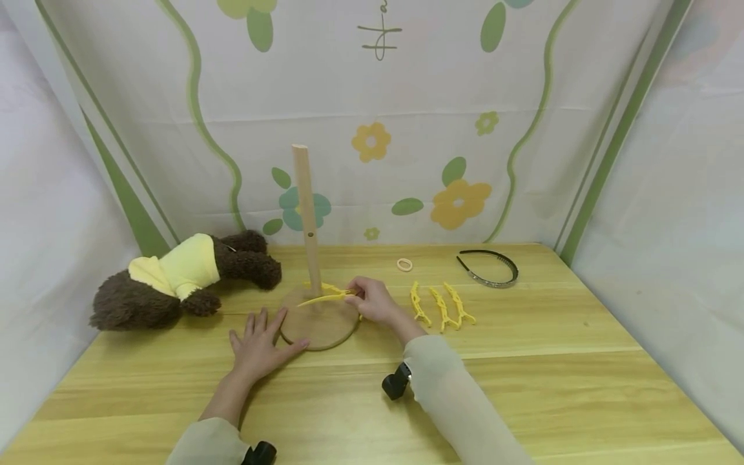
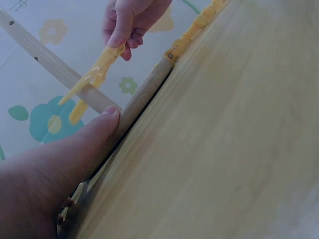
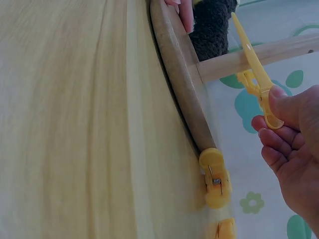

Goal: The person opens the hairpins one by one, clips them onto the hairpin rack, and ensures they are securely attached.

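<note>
My right hand (image 1: 374,300) pinches a yellow alligator hair clip (image 1: 322,299) by its handle end. The clip's two long arms are spread apart at the lower part of an upright wooden post (image 1: 307,206); one arm passes in front of it. The post rises from a round wooden base (image 1: 320,332) on the table. My left hand (image 1: 256,349) rests at the base's left side with fingers spread, and its thumb (image 2: 102,127) lies against the rim. Another yellow clip (image 3: 215,179) appears by the base's right edge, mostly hidden under my right hand in the head view.
Three yellow hair clips (image 1: 443,310) lie in a row right of the base. Behind them are a small beige ring (image 1: 404,265) and a dark headband (image 1: 494,283). A brown plush toy in a yellow top (image 1: 188,265) lies at left. A patterned curtain hangs behind.
</note>
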Available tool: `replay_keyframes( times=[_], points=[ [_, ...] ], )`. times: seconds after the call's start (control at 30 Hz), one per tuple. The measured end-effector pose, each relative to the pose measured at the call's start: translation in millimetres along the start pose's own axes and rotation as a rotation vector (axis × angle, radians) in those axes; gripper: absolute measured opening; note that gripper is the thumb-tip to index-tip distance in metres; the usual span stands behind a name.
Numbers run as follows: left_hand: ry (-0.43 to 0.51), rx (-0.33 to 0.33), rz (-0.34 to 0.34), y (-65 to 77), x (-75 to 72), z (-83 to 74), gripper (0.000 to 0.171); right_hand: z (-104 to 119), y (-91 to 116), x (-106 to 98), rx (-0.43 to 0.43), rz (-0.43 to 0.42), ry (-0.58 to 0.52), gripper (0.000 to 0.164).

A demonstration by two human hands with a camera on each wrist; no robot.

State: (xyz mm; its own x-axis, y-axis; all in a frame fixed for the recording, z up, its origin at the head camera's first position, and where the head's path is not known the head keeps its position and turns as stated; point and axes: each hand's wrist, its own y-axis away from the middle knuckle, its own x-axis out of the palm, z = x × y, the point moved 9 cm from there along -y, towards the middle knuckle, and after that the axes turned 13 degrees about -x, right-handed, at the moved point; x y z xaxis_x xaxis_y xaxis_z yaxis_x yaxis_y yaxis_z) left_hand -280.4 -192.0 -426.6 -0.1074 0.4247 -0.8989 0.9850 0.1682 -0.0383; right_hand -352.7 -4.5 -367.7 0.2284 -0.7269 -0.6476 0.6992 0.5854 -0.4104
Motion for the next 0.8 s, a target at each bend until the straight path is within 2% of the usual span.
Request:
replay_keyframes(
  times=[0.5,0.7,0.8],
  points=[
    [-0.011,-0.001,-0.004,-0.2,-0.5,-0.8,0.092,-1,-6,9,-0.018,-0.006,0.033,0.011],
    [-0.003,-0.004,-0.009,0.6,-2.2,-0.7,0.09,6,-5,14,-0.041,0.033,0.033,0.015],
    [0.0,-0.003,-0.008,0.8,-2.4,-0.7,0.09,5,-5,17,-0.019,0.061,0.045,0.018]
  ],
)
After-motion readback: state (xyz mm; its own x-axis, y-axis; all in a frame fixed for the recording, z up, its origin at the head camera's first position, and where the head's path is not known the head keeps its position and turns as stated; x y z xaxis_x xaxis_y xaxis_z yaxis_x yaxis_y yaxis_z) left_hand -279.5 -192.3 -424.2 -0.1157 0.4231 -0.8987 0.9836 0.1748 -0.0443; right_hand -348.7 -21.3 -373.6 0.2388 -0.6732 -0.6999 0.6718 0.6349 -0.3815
